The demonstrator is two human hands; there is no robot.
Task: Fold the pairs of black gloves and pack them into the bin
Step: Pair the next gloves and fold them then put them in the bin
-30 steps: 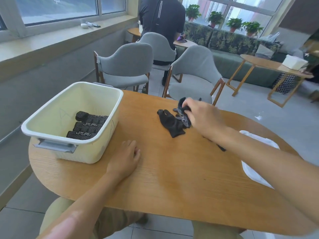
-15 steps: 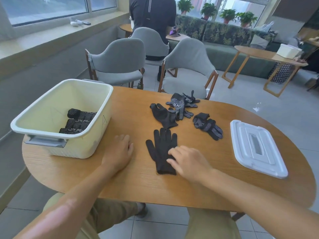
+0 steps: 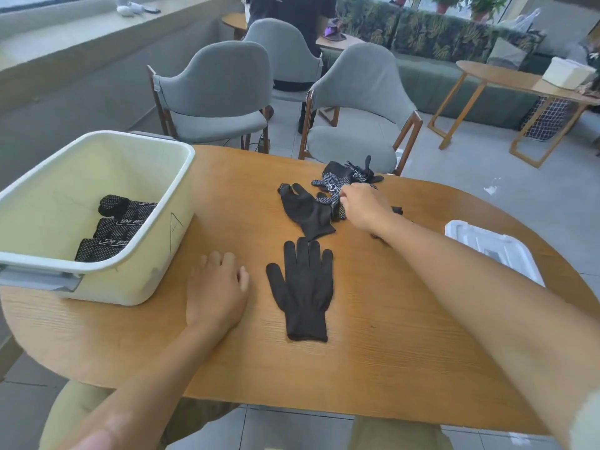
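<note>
One black glove (image 3: 305,292) lies flat, fingers spread, cuff toward viewer. Second glove (image 3: 305,209) just beyond, plain side up. Dotted gloves (image 3: 344,180) heaped behind. Cream bin (image 3: 156,254) at left holds three folded pairs (image 3: 113,228) in a row.

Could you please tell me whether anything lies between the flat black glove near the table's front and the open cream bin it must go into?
Only the left hand, resting flat on the round wooden table, lies between the flat black fabric glove and the cream plastic bin. The bin's top is open; its white lid sits at the far right.
</note>
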